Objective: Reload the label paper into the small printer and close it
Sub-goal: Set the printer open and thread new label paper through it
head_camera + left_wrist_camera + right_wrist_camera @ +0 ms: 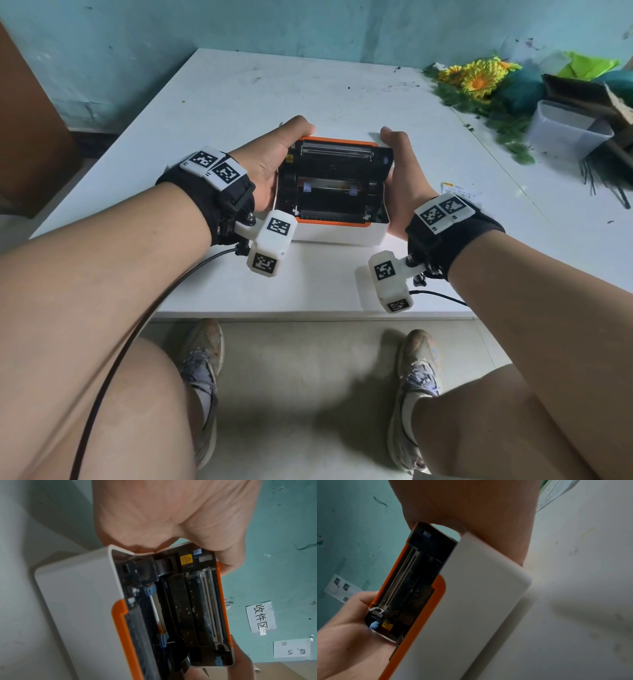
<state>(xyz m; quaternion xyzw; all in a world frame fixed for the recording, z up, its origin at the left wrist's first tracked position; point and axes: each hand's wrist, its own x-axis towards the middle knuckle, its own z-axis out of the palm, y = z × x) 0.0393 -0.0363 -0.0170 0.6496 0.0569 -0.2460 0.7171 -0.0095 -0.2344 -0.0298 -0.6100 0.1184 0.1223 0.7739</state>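
Observation:
A small white printer point(330, 192) with orange trim stands on the white table point(222, 96), its lid tilted up at the back and the black inside point(178, 601) showing no paper roll. My left hand point(274, 161) grips its left side, with the thumb point(229, 563) over the lid's orange edge. My right hand point(404, 171) grips the right side point(479, 588), thumb up along the lid; its fingers are hidden behind. A printed label slip point(460, 189) lies on the table just right of that hand.
Fake sunflowers point(479, 78), green foliage, a clear plastic box point(565, 133) and cardboard crowd the table's back right. A brown board point(30, 137) stands at the left. The teal wall point(308, 24) lies close behind; the table's front edge point(308, 315) is near my knees.

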